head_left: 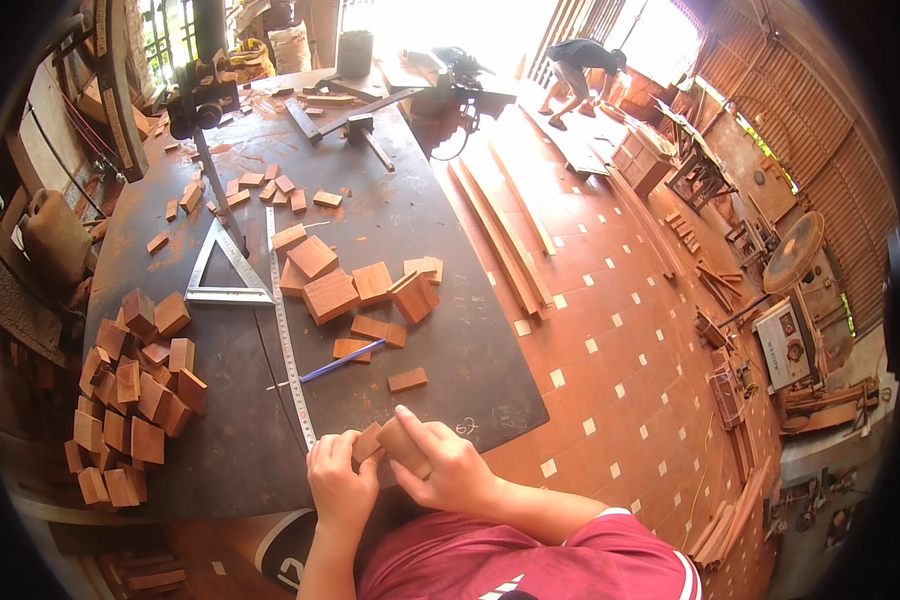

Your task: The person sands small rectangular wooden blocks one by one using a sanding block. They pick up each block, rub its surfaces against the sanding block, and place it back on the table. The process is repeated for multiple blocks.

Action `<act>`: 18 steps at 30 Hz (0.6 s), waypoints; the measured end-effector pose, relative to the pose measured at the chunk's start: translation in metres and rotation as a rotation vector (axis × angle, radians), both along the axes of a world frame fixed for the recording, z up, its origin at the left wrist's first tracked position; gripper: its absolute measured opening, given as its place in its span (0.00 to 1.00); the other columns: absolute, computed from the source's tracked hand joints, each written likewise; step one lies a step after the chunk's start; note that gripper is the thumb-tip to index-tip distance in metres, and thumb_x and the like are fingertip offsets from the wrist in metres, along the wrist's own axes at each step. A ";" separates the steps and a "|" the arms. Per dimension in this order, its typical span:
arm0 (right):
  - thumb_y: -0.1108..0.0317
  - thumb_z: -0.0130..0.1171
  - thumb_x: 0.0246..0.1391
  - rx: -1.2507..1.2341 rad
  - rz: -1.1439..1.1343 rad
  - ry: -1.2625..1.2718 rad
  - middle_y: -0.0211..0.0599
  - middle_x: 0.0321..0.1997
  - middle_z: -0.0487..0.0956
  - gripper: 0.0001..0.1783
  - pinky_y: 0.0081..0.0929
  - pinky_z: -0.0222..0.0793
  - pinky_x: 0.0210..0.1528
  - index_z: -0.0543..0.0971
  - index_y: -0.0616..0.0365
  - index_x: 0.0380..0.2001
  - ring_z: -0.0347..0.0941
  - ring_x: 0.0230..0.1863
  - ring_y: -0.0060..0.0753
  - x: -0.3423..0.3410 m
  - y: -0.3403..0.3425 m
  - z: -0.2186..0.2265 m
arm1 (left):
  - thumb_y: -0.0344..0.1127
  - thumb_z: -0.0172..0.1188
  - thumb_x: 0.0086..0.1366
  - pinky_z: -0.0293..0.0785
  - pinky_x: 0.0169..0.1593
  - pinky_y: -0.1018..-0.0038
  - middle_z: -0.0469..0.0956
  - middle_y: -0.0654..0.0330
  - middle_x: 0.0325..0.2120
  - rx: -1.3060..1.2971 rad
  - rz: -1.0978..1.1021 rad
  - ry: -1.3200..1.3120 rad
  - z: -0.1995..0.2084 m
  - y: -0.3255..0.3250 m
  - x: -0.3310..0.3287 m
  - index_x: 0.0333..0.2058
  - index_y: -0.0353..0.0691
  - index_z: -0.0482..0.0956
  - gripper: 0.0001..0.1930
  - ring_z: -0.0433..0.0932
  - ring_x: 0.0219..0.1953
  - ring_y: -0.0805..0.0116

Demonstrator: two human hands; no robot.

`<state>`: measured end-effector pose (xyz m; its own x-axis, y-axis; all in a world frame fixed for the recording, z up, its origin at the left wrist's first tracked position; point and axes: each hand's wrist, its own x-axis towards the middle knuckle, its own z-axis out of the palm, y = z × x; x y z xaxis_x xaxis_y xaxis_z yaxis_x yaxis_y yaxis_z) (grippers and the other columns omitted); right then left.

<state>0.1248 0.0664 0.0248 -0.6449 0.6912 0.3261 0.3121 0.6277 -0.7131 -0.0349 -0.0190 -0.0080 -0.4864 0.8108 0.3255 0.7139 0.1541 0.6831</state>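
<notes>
Close to the near edge of the dark table (440, 390), my left hand (340, 478) is closed on a small wooden block (367, 442). My right hand (452, 468) grips a larger wooden block (402, 446) right beside it; the two blocks seem to touch, though my fingers hide part of both. Just beyond my hands lies a small flat wood piece (407, 380). A blue pen (342, 360) rests by a loose group of reddish blocks (330, 295). Left of them are a long metal ruler (288, 350) and a silver triangular square (228, 268).
A big pile of wooden blocks (135, 400) covers the table's left side. Small offcuts (280, 188) and a clamp-like tool (360, 130) lie farther back, near a black upright machine part (205, 110). Long planks (500, 230) lie on the tiled floor; another person (580, 70) bends down beyond.
</notes>
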 end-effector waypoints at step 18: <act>0.68 0.74 0.52 0.012 -0.004 -0.003 0.58 0.47 0.83 0.44 0.39 0.84 0.44 0.70 0.67 0.71 0.84 0.43 0.54 -0.003 -0.001 -0.008 | 0.29 0.74 0.54 0.74 0.48 0.54 0.79 0.51 0.34 -0.016 0.002 0.016 -0.001 -0.001 0.001 0.41 0.36 0.82 0.15 0.79 0.40 0.45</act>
